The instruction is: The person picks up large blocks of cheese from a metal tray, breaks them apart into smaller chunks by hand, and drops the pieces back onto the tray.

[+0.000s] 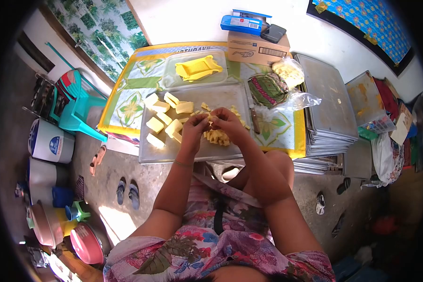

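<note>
Over a metal tray [148,151], my left hand [195,129] and my right hand [226,123] meet with fingertips pinched together. Between them is a small pale yellow piece [210,123] that looks like dough, mostly hidden by the fingers. On the tray's left side lie several thick yellow dough blocks [155,125]. Below my right hand sits a heap of small cut dough pieces [217,137], with more bits scattered behind my fingers. A knife [255,121] with a brown handle rests along the tray's right edge.
Behind the tray stands a clear plastic container [166,77] with a yellow ridged plastic board [199,68]. A cardboard box [256,48], a green patterned cloth [267,89] and a plastic bag of pale pieces [288,73] are nearby. Stacked metal trays [326,101] rise at right.
</note>
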Available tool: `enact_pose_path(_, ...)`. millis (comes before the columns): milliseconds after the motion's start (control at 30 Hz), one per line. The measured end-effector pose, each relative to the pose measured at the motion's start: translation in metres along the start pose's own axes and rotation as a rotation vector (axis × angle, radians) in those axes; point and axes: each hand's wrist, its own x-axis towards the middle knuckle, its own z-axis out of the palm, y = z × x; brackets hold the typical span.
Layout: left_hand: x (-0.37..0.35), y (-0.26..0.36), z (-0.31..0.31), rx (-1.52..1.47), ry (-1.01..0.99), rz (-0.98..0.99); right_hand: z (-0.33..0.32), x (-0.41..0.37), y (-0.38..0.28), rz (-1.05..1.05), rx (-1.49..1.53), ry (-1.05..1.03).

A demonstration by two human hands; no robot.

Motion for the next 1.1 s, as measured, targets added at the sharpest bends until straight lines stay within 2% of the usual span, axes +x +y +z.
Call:
enact_pose_path(133, 0.002, -0.004, -0.002, 0.106, 0.061, 0.083, 0.003, 0.003, 0.008, -0.069, -0.169, 0.089)
enact_pose_path(233, 0.002, 0.005, -0.011, 0.459, 0.043, 0.14, -0.001, 0.005, 0.008, -0.152, -0.305, 0.17)
enact_pose_path(333, -0.006, 0.029, -0.02, 0.804, 0.15, 0.262, -0.004, 0.005, 0.007, -0.269, -0.419, 0.25)
enact_pose_path(433, -0.019, 0.049, -0.051, 1.243, -0.043, 0.48, -0.007, 0.006, 0.01, -0.369, -0.44, 0.229)
enact_pose_path(567, -0.045, 0.05, -0.073, 1.546, -0.147, 0.411, -0.003, 0.003, 0.002, -0.462, -0.638, 0.217)
enact_pose_path(667, -0.051, 0.041, -0.078, 1.628, -0.158, 0.404, 0.002, -0.002, 0.005, -0.491, -0.765, 0.196)
enact_pose_path(800, -0.045, 0.038, -0.08, 1.655, -0.103, 0.528, 0.008, -0.011, 0.003, -0.626, -1.075, 0.153)
enact_pose_path(900, -0.04, 0.041, -0.078, 1.11, -0.054, 0.183, 0.02, -0.016, -0.001, -0.654, -0.99, 0.054)
enact_pose_path(933, -0.04, 0.041, -0.072, 1.042, -0.07, 0.29, 0.023, -0.017, -0.004, -0.619, -0.914, -0.024)
enact_pose_path(1000, -0.038, 0.037, -0.068, 0.838, -0.089, 0.194, 0.03, -0.016, -0.008, -0.546, -0.757, -0.179)
enact_pose_path(1100, -0.038, 0.034, -0.054, 0.646, -0.111, 0.107, 0.034, -0.021, 0.0, -0.254, -0.473, -0.254)
